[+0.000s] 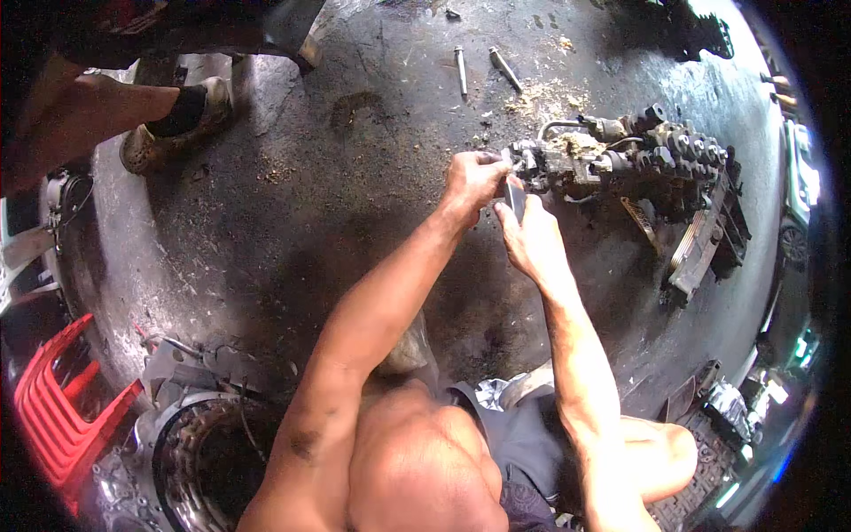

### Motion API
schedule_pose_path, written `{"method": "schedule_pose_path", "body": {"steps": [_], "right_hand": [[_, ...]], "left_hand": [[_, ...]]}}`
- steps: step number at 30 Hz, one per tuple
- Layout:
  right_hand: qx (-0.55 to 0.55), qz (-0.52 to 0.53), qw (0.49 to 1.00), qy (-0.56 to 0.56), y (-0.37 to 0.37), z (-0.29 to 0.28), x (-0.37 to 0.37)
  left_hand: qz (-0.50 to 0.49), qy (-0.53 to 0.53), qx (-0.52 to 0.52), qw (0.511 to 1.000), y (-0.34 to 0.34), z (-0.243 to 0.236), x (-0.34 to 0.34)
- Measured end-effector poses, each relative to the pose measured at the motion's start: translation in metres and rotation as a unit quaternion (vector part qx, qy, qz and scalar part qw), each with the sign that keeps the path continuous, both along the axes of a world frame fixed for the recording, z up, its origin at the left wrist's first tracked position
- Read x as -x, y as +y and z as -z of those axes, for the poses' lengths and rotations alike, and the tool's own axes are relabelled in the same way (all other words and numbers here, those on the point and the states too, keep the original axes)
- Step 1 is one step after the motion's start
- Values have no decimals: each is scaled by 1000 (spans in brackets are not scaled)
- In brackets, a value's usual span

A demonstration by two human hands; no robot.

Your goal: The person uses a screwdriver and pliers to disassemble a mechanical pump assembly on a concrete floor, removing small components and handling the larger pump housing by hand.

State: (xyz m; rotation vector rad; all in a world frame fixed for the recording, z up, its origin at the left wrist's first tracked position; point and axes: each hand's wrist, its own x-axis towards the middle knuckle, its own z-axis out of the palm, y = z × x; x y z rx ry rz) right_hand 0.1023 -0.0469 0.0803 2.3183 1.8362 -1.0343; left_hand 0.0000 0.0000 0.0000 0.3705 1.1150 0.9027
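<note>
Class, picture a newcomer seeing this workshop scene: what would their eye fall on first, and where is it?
Probably the bright red, slatted chair-like object at the lower left. Next, upper centre, come the bare left hand and right hand, the latter gripping a flat, dark grey bar. Just right sits a grimy metal assembly of pipes and cylinders.

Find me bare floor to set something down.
Floor between clog and left forearm is open, besides grit; another patch lies between right forearm and bracket. Crowded: around the metal assembly, and lower left by the red plastic.
</note>
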Motion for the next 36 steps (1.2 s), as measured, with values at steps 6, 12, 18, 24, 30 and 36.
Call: {"method": "schedule_pose_path", "body": {"steps": [6, 12, 18, 24, 30, 36], "right_hand": [[-44, -16, 999, -16, 3, -7, -7], [-117, -110, 987, -23, -3, -12, 0], [-53, -70, 996, -26, -2, -9, 2], [-29, -28, 999, -8, -1, -1, 1], [-146, -18, 988, 45, -1, -16, 9], [-40, -43, 997, 41, 0, -8, 6]], "left_hand": [[16, -11, 33, 999, 10, 0, -18], [-3, -48, 44, 998, 4, -12, -8], [11, 21, 69, 997, 3, 7, -9], [5, 1, 73, 997, 5, 8, -8], [-29, -95, 31, 995, 20, -19, 0], [-9, -4, 90, 996, 1, 7, 4]]}}
